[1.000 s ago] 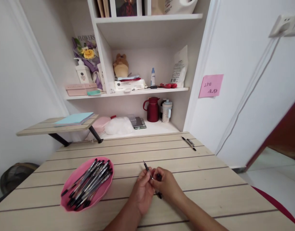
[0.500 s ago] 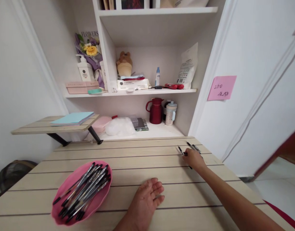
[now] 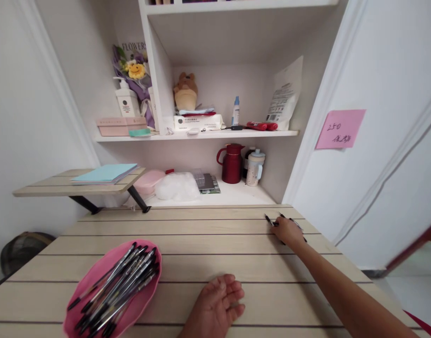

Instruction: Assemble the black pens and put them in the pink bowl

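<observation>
At the right side of the desk, my right hand (image 3: 288, 231) is closed with its fingertips on a black pen (image 3: 267, 218). The pen's dark tip points up and left, and its middle is hidden by my fingers. Right behind that hand lie other pens (image 3: 296, 222), partly covered by it. My left hand (image 3: 218, 300) rests palm up near the front of the desk, fingers loosely curled and apart, holding nothing. To its left sits a pink scalloped bowl (image 3: 150, 295) containing several clear-barrelled pens (image 3: 126, 286) with black caps.
The slatted wooden desk (image 3: 201, 244) meets a white shelf unit (image 3: 201, 137). A small raised shelf (image 3: 35, 188) carries light blue paper (image 3: 104, 173). In the lower shelf stand a red jug (image 3: 232, 164) and a speckled cup (image 3: 254, 170). A pink note (image 3: 340, 129) is on the wall.
The view has shifted slightly. My right hand stays at the pen near the other pens, which look more covered by it. My left hand remains open, palm up.
</observation>
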### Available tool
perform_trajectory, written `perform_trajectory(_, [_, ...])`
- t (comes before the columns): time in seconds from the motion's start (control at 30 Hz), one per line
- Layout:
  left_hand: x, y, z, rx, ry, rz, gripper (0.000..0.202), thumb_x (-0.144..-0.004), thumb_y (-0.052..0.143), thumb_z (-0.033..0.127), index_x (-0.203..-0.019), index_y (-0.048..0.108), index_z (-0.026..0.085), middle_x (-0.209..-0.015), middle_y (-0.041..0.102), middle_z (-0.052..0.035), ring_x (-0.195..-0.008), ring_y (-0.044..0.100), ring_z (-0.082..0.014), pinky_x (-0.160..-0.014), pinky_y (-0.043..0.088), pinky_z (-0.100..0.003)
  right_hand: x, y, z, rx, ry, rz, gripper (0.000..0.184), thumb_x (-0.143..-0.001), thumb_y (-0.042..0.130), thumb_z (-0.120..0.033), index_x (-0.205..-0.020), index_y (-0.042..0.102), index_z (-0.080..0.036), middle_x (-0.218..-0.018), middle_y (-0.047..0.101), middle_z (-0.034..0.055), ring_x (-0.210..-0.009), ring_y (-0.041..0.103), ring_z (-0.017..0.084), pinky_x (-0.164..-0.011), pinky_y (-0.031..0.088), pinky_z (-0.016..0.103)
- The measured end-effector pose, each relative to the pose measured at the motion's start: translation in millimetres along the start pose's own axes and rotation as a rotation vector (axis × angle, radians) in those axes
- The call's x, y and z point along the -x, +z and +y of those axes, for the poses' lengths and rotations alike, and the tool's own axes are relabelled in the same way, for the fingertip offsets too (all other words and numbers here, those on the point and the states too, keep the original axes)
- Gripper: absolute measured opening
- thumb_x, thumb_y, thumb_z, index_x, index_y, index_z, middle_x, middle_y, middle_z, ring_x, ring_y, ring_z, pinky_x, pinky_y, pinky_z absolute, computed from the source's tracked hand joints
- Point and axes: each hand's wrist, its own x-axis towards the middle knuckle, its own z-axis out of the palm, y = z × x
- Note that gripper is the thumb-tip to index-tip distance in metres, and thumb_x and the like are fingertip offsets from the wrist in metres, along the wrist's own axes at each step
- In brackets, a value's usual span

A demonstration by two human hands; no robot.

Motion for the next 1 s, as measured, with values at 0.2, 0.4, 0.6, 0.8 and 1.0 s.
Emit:
perform_trajectory(0.2, [1.2,-1.4,-2.0,-0.004,0.006,0.010,0.020,-0.065,0.070,0.024,-0.084,0.067,0.017,-0.088,0.066,-0.0090,-0.086,0.059,-0.0210,-0.079,0.040,-0.034,-7.0,-14.7,14.5,-0.053,0.010,0.008,0.024,-0.073,0.049,-0.034,-0.076,0.066,-0.017,-0.080,0.069,0.0119,-0.076,0.062,0.024,-0.056,0.037,0.026])
perform_trajectory(0.4, [1.7,0.2,-1.7,-0.013,0.015,0.011,0.020,-0.066,0.069,0.023,-0.085,0.067,0.016,-0.089,0.066,-0.0088,-0.087,0.059,-0.0208,-0.079,0.040,-0.033,-10.8,-16.9,19.7,-0.093,0.034,-0.021,0.028,-0.073,0.048,-0.039,-0.074,0.066,-0.017,-0.071,0.068,0.0092,-0.067,0.062,0.021,-0.051,0.037,0.026])
perform_trajectory(0.6, [1.3,-2.2,-3.0,-0.012,0.014,-0.001,0.018,-0.068,0.067,0.022,-0.085,0.067,0.016,-0.089,0.066,-0.0086,-0.088,0.059,-0.0209,-0.080,0.041,-0.033,-11.3,-9.2,14.7,-0.066,0.085,-0.020,0.028,-0.071,0.050,-0.034,-0.085,0.066,-0.015,-0.079,0.068,0.0136,-0.074,0.063,0.024,-0.056,0.040,0.028])
perform_trajectory(0.8, [1.3,-4.0,-3.9,-0.014,0.017,-0.008,0.017,-0.069,0.066,0.022,-0.085,0.067,0.016,-0.089,0.066,-0.0084,-0.087,0.059,-0.0206,-0.079,0.041,-0.033,-22.0,-9.5,2.4,0.001,0.122,0.004,0.032,-0.074,0.047,-0.031,-0.096,0.064,-0.015,-0.095,0.067,0.0162,-0.088,0.061,0.028,-0.065,0.044,0.033])
perform_trajectory(1.0, [-0.8,-2.2,-0.8,-0.001,-0.015,-0.035,0.016,-0.068,0.068,0.021,-0.083,0.066,0.016,-0.087,0.067,-0.0073,-0.086,0.060,-0.0198,-0.078,0.040,-0.033,-36.0,-4.6,-8.8,0.048,0.128,0.007,0.031,-0.074,0.047,-0.029,-0.096,0.064,-0.014,-0.102,0.065,0.0169,-0.093,0.060,0.030,-0.070,0.045,0.037])
